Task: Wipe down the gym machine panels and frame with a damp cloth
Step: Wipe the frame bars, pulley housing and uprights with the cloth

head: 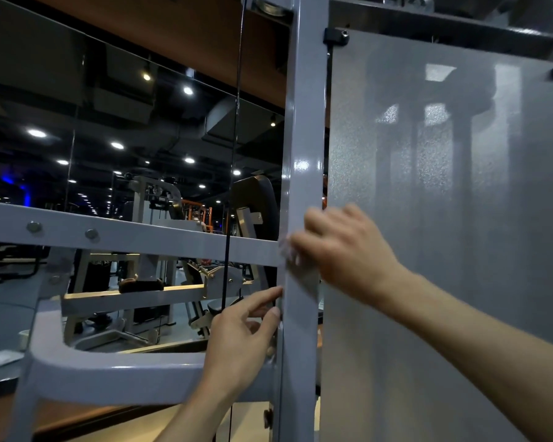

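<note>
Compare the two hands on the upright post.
The right hand sits higher on the upright post, pressing a cloth to its front; the left hand is lower, bare, fingertips on the post's left edge. The right is motion-blurred, the left sharp. Both touch the same post.

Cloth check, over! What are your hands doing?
Right hand presses cloth on upright post. Left hand, fingers straight, touches post's edge. Cable hangs beside post.
</note>
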Demonstrator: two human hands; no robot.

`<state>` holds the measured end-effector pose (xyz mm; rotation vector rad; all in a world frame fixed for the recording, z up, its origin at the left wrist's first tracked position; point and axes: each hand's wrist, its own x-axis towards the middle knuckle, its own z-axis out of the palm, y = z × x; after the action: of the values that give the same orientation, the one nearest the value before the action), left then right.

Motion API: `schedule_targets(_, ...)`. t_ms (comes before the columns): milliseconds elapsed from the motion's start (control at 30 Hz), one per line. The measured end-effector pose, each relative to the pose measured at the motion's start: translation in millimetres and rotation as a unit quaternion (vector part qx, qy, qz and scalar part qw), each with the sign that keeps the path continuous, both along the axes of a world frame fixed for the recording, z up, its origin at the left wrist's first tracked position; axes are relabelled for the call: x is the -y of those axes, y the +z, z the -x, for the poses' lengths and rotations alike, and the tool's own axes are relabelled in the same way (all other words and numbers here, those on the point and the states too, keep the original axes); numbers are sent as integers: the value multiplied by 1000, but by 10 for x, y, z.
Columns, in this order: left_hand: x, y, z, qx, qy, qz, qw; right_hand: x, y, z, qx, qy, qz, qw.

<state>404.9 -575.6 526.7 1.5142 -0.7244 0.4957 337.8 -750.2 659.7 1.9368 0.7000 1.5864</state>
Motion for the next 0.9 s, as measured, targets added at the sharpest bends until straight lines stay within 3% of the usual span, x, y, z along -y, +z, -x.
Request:
schedule_targets(133,0,-10,-1,-10,-1,0,1000,-95,295,-23,22,3,-81,996)
schedule_targets(300,-13,-17,22,1,-16,6,1000,-87,-611,17,-28,16,57,998)
schedule_targets(367,-15,-22,31,-2,-17,3,1000,-10,-625,23,-49,2,82,995)
schedule_targets(567,-38,-15,10,3,4,-16,1000,-10,-167,-31,-13,16,-78,997)
schedule_targets(733,-37,-5,46,19,-6,-16,1000,47,-810,3,-53,25,-8,998)
schedule_targets(833,-26,-13,49,15,4,-17,1000,92,-690,32,-56,8,47,997)
schedule_targets(900,-30,-13,53,20,21,-26,999,75,-432,24,-41,16,21,999)
